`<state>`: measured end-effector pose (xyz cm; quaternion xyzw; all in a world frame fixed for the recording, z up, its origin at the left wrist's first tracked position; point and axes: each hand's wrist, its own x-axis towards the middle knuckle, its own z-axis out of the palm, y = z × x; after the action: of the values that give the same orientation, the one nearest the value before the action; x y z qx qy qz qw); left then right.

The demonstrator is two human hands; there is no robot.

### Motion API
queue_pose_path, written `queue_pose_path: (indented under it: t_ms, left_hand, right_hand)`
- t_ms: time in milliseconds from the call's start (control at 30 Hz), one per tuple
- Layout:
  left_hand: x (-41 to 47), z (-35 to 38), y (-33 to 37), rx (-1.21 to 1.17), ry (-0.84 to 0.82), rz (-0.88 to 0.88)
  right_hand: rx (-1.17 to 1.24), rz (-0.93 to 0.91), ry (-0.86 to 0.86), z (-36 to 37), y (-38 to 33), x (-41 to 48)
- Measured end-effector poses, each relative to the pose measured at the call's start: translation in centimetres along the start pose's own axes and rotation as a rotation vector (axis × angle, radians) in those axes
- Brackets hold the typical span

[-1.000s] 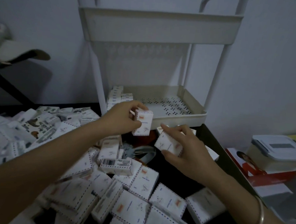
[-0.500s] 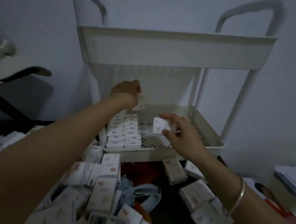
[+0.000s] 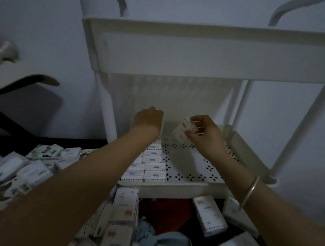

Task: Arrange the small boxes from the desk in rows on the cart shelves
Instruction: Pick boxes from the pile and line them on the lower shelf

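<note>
Two rows of small white boxes (image 3: 153, 166) with dashed edges lie on the left side of the white cart's lower shelf (image 3: 176, 188). My left hand (image 3: 148, 119) reaches to the far end of those rows with its fingers curled down over a box that is almost hidden; only a pale edge (image 3: 161, 129) shows beside the wrist. My right hand (image 3: 205, 136) pinches another small box (image 3: 183, 130), tilted, above the perforated shelf floor to the right of the rows. Many loose boxes (image 3: 126, 204) cover the desk in front of the cart.
The cart's upper shelf (image 3: 197, 50) hangs close above both hands. White cart posts (image 3: 107, 111) stand left and right. A blue object (image 3: 154, 238) and a red one (image 3: 166, 209) lie among the desk boxes. More boxes (image 3: 209, 215) lie at the lower right.
Both hands have moved deeper into the lower shelf. The left hand lowered its box to the back of the rows; the right hand lifted and tilted its box. The view came closer to the cart.
</note>
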<state>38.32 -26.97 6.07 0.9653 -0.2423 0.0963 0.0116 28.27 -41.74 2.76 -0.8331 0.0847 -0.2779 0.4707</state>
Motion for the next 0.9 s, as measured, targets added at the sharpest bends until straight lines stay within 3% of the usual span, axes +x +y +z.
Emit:
queue_pose_path:
  t_ms: [233, 300, 333, 367, 467, 633, 733, 900]
  left_hand:
    - [0.4, 1.3, 0.2, -0.051, -0.185, -0.107]
    - [-0.5, 2.0, 0.3, -0.024, -0.065, -0.059]
    - [-1.2, 2.4, 0.3, 0.037, 0.129, 0.043]
    - [-2.2, 3.0, 0.2, 0.123, 0.217, 0.110]
    - [-4.3, 4.0, 0.4, 0.091, 0.272, 0.158]
    - [-5.6, 5.3, 1.0, -0.128, -0.036, 0.010]
    - [-6.3, 6.2, 1.3, -0.209, -0.026, -0.021]
    - [-6.8, 6.4, 1.3, -0.274, 0.069, -0.036]
  right_hand:
    - [-0.031, 0.004, -0.008, 2.5, 0.6, 3.4]
    - [-0.068, -0.016, -0.015, 3.3, 1.0, 4.1]
    - [-0.081, -0.021, -0.020, 3.6, 1.2, 4.4]
    - [-0.094, -0.021, -0.025, 4.0, 1.3, 4.7]
    - [-0.091, 0.011, -0.026, 4.9, 1.8, 5.0]
    - [0.001, 0.065, 0.005, 5.8, 1.9, 6.0]
    - [-0.009, 0.109, -0.022, 6.2, 1.6, 6.8]
    - [-0.435, 0.014, -0.034, 7.1, 0.8, 7.4]
